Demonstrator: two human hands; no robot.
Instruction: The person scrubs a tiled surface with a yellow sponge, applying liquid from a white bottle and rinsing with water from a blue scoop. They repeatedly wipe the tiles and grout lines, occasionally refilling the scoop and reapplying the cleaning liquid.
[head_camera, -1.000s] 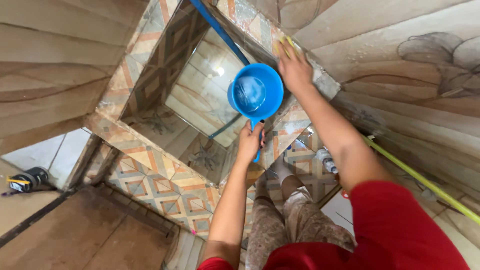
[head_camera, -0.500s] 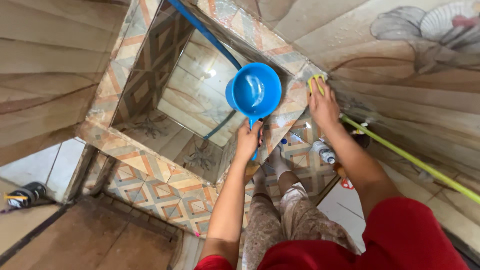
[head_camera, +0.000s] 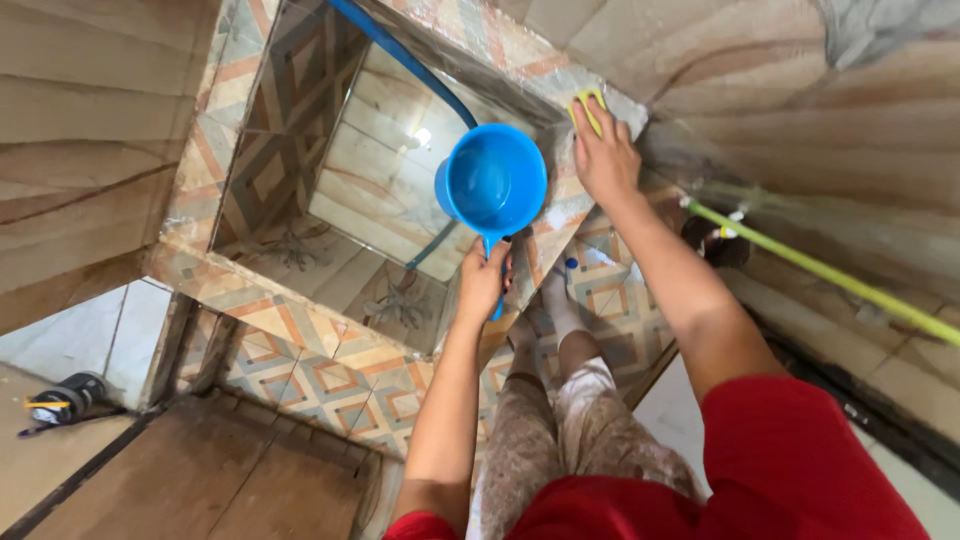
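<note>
The left hand is curled tight round the handle of a blue plastic dipper, its bowl held out just ahead of the knuckles over the tiled water tank; the right hand, further forward and to the right, presses a yellow sponge flat against the tank's patterned rim, fingers spread over it. The dipper looks light and stiff, likely slick when wet, so the handle is the sound place to grip; the sponge is soft and will squash under the palm. Beyond the right hand a yellow-green pole runs along the wall; below the wrists, patterned trousers and a foot.
</note>
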